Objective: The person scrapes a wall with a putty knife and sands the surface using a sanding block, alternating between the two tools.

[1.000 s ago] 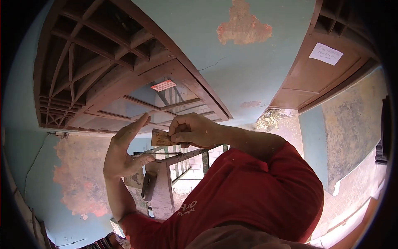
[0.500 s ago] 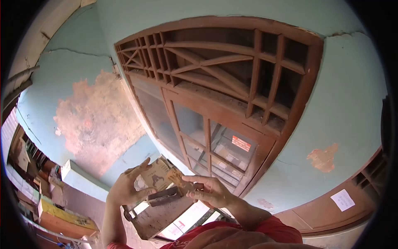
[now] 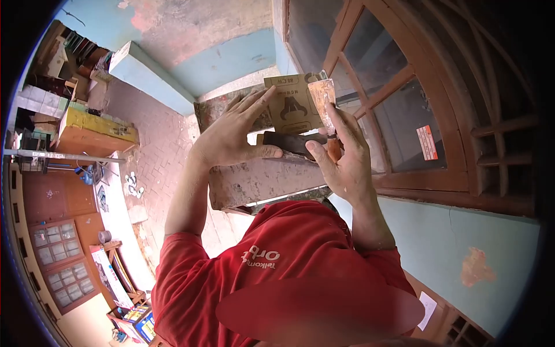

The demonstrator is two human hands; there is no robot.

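My left hand [image 3: 234, 133] is spread, its fingertips at the left edge of a brown printed paper sheet [image 3: 292, 107] and its thumb against a dark block [image 3: 292, 143]. The sheet stands behind the block, over a worn wooden surface [image 3: 260, 182]. In my right hand [image 3: 350, 153] is a scraper [image 3: 322, 98] with a rusty, stained blade pointing up and a small orange-brown handle. Its blade overlaps the sheet's right edge. My right thumb is near the block's right end; whether they touch is unclear.
A brown framed glass door [image 3: 399, 92] rises at the right beside a pale blue wall [image 3: 422, 225]. A low blue-white ledge [image 3: 153, 78] and a yellow-topped box [image 3: 98, 130] are at the left. Brick paving [image 3: 153, 150] lies below.
The view has tilted down and turned, showing more of the red shirt and floor. My left fingers have straightened beside the sheet, and the scraper's blade now points upward.
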